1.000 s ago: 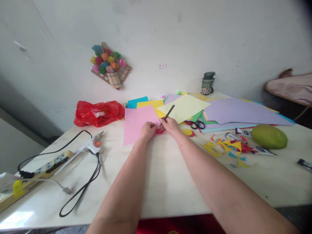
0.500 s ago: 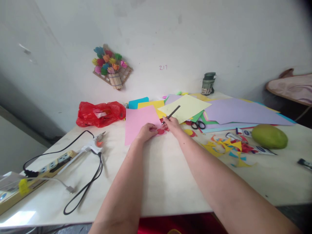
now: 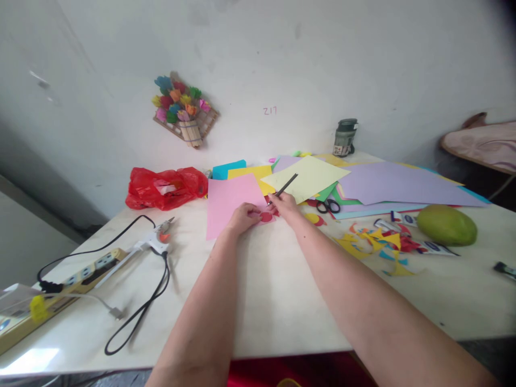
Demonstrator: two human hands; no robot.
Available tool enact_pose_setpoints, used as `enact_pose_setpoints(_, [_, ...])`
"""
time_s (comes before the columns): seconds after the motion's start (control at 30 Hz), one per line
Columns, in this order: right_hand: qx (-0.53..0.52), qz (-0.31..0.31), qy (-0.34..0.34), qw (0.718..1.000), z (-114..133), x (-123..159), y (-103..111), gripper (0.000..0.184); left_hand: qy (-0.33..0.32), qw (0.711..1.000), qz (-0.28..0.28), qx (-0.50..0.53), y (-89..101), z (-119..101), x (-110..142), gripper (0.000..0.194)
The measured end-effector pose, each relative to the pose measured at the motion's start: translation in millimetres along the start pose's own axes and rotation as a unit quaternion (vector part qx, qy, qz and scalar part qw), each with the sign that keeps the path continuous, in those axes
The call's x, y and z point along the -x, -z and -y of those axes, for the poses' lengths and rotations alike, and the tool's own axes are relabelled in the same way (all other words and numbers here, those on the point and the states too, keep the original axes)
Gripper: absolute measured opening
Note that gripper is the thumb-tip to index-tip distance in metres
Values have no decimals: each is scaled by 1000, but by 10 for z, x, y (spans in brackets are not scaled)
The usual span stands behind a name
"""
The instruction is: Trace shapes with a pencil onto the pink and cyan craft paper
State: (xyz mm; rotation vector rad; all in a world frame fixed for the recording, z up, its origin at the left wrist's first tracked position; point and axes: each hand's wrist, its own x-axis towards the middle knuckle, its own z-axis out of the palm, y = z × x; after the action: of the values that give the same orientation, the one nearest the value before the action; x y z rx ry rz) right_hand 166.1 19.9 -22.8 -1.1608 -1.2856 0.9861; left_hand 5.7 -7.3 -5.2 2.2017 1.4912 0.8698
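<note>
A sheet of pink paper [image 3: 231,199] lies flat on the table. My left hand [image 3: 244,217] rests on its lower right part with bent fingers, holding the paper down. Beside those fingertips is a small red paper circle [image 3: 266,217] on the pink sheet. My right hand [image 3: 285,206] is closed around a dark pen [image 3: 289,183], its tip pointing down at the pink paper just above the circle. Part of the sheet's right edge is hidden under my right hand. Black-handled scissors [image 3: 328,206] and a yellow and red paper piece [image 3: 315,219] lie to the right.
Coloured sheets, among them a lilac one [image 3: 395,183], spread over the back. Paper scraps [image 3: 374,242], glue tubes [image 3: 435,248] and a green mango [image 3: 446,224] lie at right. At left are a red plastic bag [image 3: 163,188], a glue gun [image 3: 157,239] and a power strip [image 3: 86,277].
The pen has tilted further to the right, and my hands have parted slightly, showing more of the red circle. Over the last half second almost nothing has moved.
</note>
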Motion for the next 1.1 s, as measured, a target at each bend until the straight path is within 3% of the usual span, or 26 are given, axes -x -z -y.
enact_pose_setpoints(0.17, [24,26,24,999,-100,-47,-9,10,-4,1000,7,-26,-1,-7,2,20])
enact_pose_setpoints(0.43, [84,68,15,994,-74,-43,13,10,0,999,6,-54,-12,-77,21,19])
enact_pose_setpoints(0.67, [178,44,50,982,-22,-33,35,12,5,996,-12,-91,-70,-96,30,20])
enact_pose_setpoints(0.83, [182,41,68,980,-59,-13,25,20,15,986,-25,-165,-118,-108,75,32])
enact_pose_setpoints(0.93, [177,45,62,981,-59,2,20,27,73,979,-16,-190,-123,-110,65,52])
enact_pose_setpoints(1.1, [273,17,104,956,45,54,26,26,176,959,49,-216,-111,-86,5,87])
